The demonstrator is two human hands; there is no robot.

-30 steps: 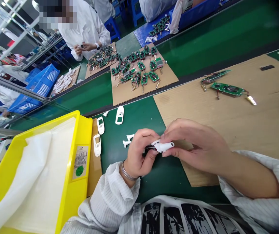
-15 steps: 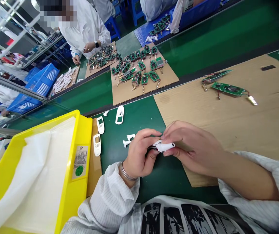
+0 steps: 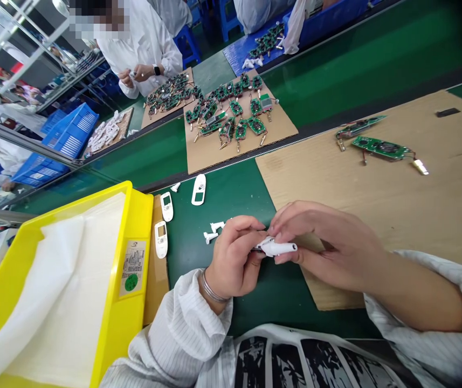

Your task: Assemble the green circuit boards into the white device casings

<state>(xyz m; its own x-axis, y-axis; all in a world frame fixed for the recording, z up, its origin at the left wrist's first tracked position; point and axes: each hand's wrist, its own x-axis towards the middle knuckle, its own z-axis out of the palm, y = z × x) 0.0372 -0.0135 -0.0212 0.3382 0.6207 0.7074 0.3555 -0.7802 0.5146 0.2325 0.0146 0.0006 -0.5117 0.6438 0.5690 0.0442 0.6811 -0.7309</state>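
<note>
On the head camera I see the left hand [image 3: 234, 254] and right hand [image 3: 330, 245], fingers pinched together on a white plastic casing [image 3: 274, 247], held over the green belt [image 3: 263, 304], right of a yellow tray [image 3: 145, 231].

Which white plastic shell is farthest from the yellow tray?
The white plastic shell farthest out on the green mat. The other two shells lie much closer, right beside the yellow tray.
</note>
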